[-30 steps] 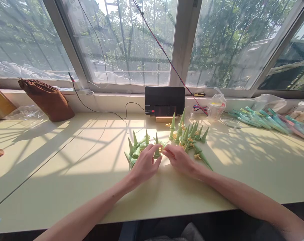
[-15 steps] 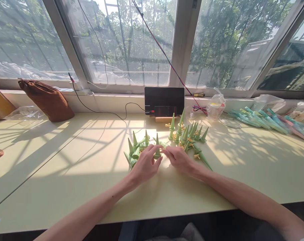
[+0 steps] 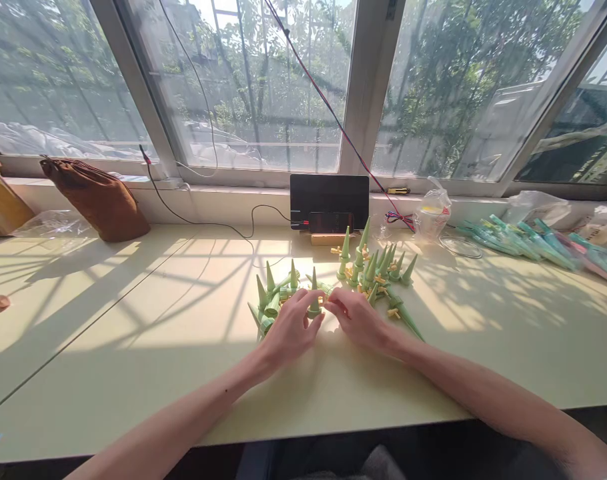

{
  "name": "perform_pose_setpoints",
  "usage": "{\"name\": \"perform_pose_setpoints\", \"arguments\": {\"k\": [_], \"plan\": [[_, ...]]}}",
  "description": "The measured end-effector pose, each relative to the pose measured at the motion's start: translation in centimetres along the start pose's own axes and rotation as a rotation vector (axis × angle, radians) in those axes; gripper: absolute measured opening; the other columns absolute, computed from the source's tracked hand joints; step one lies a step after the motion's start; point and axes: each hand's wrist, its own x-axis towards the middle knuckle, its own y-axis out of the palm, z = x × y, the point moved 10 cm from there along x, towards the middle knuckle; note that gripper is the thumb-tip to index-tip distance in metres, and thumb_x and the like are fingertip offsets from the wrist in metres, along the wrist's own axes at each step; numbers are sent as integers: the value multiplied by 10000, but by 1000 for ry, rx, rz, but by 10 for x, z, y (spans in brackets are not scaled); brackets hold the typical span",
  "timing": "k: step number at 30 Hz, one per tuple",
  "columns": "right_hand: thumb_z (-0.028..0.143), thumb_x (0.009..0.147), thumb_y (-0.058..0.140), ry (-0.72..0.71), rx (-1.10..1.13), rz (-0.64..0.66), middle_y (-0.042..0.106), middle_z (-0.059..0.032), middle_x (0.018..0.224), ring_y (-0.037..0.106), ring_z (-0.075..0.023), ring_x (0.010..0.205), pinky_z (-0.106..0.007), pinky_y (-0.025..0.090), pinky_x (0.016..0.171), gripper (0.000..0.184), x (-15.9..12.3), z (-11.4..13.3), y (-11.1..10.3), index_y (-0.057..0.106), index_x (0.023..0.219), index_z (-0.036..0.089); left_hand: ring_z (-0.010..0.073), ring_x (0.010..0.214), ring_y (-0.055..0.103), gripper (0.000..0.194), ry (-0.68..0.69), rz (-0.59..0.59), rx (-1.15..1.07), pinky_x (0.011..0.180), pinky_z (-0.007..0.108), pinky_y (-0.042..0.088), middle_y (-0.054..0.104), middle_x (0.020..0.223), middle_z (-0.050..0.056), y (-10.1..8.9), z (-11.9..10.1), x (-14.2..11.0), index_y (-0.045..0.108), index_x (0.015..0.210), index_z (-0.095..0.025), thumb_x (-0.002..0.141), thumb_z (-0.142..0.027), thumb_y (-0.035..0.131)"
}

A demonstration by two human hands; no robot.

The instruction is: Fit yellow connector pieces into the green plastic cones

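Note:
My left hand (image 3: 294, 321) curls its thumb and fingers around a green plant-watering spike (image 3: 314, 283), which stands point up on the table. Close on its right, my right hand (image 3: 354, 316) has its fingertips pinched at a small yellow valve (image 3: 322, 301) on the side of that spike; the fingers largely hide it. Beside my left hand lies a cluster of green spikes (image 3: 270, 279), some upright and some on their sides. Beyond my right hand is a larger group of green spikes (image 3: 371, 267) with yellow valves, and one long spike (image 3: 408, 320) lies near my right wrist.
Against the sill stand a black tablet (image 3: 328, 193) and a phone (image 3: 331, 222) on a wooden stand (image 3: 329, 238), with a cable (image 3: 198, 223) running left. A brown pouch (image 3: 101, 203) is at back left. Bagged teal items (image 3: 523, 240) and a bagged cup (image 3: 432, 217) sit at back right.
My right fingers have shifted slightly at the valve. My left hand and the upright spike stay in place; the view has moved a little.

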Motion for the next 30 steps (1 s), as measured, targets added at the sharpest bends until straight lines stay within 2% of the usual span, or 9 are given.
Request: {"name": "perform_pose_setpoints", "arguments": {"k": [11, 30], "plan": [[291, 977, 363, -24, -78, 0, 389, 44, 575, 319, -91, 526, -238, 252, 521, 336, 0, 3, 0, 379, 657, 189, 74, 563, 502, 314, -37, 39, -49, 565, 255, 518, 583, 1031, 42, 4, 2, -1, 554, 1196, -237, 883, -232, 535], [295, 994, 318, -46, -15, -12, 317, 54, 557, 274, -80, 510, -241, 218, 507, 362, 1, 6, 0, 305, 647, 190, 47, 533, 473, 328, 7, 38, 35, 565, 241, 465, 540, 1007, 16, 6, 0, -2, 520, 1222, -267, 901, -202, 530]]}}
